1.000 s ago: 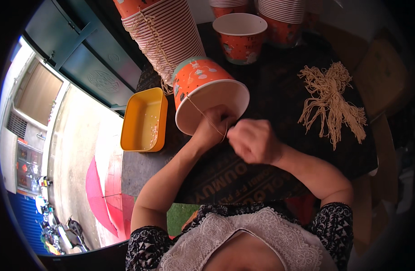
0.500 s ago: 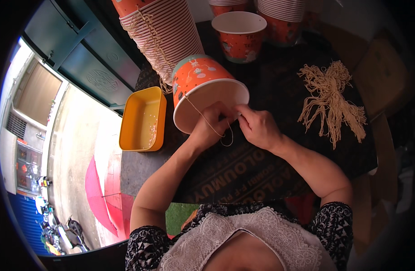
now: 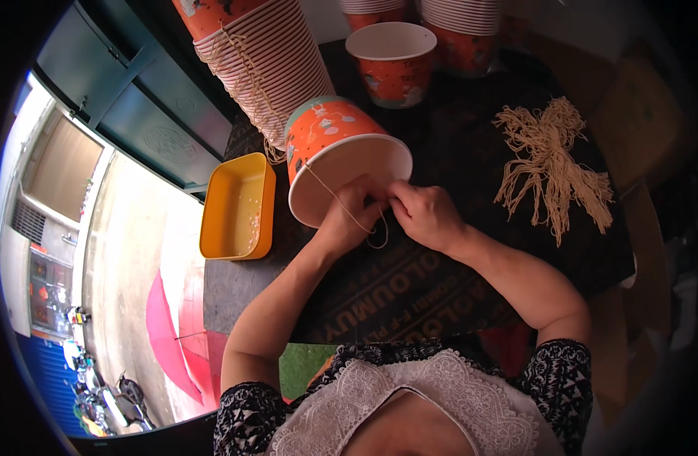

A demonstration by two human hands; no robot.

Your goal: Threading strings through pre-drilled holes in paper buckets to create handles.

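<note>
An orange paper bucket (image 3: 330,125) with a white inside and a pale green base lies tipped on its side, its mouth toward me. A thin beige string (image 3: 327,185) is fixed at the left of its rim. From there it crosses over my left hand (image 3: 347,216) and hangs in a small loop below. My left hand is closed on the near rim, fingers inside the mouth. Against the rim's right side, my right hand (image 3: 428,216) pinches close to the left fingertips, where the string's free end runs up. The fingertips partly hide what they grip.
A yellow tub (image 3: 237,247) with small pale bits in it stands at left. Behind leans a tall stack of buckets (image 3: 269,61) with strings hanging off. One upright bucket (image 3: 394,76) and further stacks (image 3: 463,42) are at the back. A string bundle (image 3: 554,171) lies right on the dark table (image 3: 440,296).
The view has shifted slightly, so things sit a little to the left. The right hand's fingers have drawn in tighter by the rim; the bucket stays tipped in the same place.
</note>
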